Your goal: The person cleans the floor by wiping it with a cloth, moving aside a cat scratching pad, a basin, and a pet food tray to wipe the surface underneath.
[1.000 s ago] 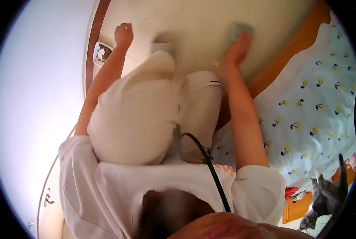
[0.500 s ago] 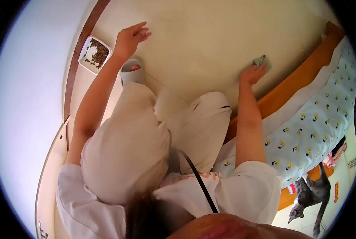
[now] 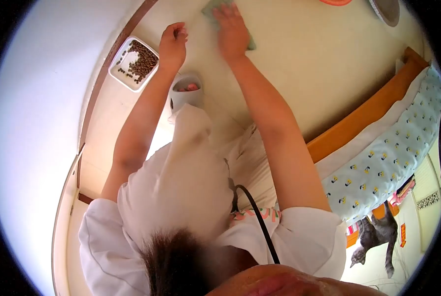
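My right hand (image 3: 231,30) lies flat over a green cloth (image 3: 250,43) on the pale floor (image 3: 299,64), fingers stretched out and slightly apart. The cloth shows past the fingertips and beside the palm. To the left, my left hand (image 3: 174,42) is above the floor with its fingers curled in and nothing visible in them. A white tray of brown pellets (image 3: 126,55) sits just left of that hand. Below the hands is my foot in a grey slipper (image 3: 185,92).
A wooden bed frame (image 3: 361,116) with a patterned light-blue sheet (image 3: 373,172) runs along the right. A grey cat (image 3: 375,234) is at the lower right. A grey object (image 3: 387,11) and a red-orange rim (image 3: 335,2) show at the top right. A white wall stands left.
My right hand and the green cloth have moved from the bed side leftward and farther up, close to my left hand. My left hand's fingers, stretched out before, are now curled.
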Demonstrator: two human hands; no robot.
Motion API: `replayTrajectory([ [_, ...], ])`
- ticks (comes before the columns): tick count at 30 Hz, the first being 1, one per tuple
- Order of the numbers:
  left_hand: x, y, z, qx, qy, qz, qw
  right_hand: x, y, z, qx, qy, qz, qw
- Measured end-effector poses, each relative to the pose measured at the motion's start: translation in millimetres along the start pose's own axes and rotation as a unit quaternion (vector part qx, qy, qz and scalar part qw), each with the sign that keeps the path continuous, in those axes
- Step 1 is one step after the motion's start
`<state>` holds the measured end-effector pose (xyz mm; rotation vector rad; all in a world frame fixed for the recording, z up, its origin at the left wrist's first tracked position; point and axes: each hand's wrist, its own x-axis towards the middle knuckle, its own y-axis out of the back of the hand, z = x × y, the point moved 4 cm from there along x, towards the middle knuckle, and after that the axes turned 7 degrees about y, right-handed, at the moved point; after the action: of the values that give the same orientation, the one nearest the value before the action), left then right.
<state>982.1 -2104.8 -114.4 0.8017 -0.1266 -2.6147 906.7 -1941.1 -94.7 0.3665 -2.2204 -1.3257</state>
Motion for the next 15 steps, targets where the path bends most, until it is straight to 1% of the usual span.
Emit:
replayTrajectory([
  [1,2.5,0.9,-1.1,0.021,-0.031,0.027,0.999,3.0,15.8,-0.9,0.073,-0.043,0.016,0.996],
  [3,2.4,2.5,-8.3,-0.014,-0.019,0.034,0.999,-4.4,36.1,31.5,0.149,-0.105,0.088,0.979],
  [5,2.1,7.4,-10.8,-0.044,-0.008,0.035,0.998,-16.1,57.8,84.7,0.141,-0.093,0.158,0.973],
  [7,-6.5,15.0,-11.3,-0.06,0.004,0.022,0.998,-24.4,77.1,128.1,0.109,-0.237,0.164,0.951],
  [9,-12.3,22.5,-9.8,-0.058,0.031,0.02,0.998,-19.8,56.8,140.3,-0.035,-0.189,0.134,0.972],
  [10,-12.5,23.3,-6.2,-0.06,0.041,0.016,0.997,-6.1,53.7,137.3,-0.111,-0.162,0.121,0.973],
  [11,-13.7,24.5,-2.3,-0.09,0.044,0.007,0.995,5.0,41.7,133.7,-0.063,-0.181,0.149,0.97],
  [12,-12.6,25.8,-0.1,-0.096,0.049,0.003,0.994,18.1,26.4,121.3,-0.03,-0.122,0.196,0.972],
  [13,-13.1,28.3,1.6,-0.1,0.058,-0.003,0.993,36.5,12.0,103.4,0.019,-0.129,0.169,0.977],
  [15,-17.1,33.3,7.3,-0.096,0.082,-0.006,0.992,50.4,-12.3,45.0,0.047,-0.008,0.054,0.997],
])
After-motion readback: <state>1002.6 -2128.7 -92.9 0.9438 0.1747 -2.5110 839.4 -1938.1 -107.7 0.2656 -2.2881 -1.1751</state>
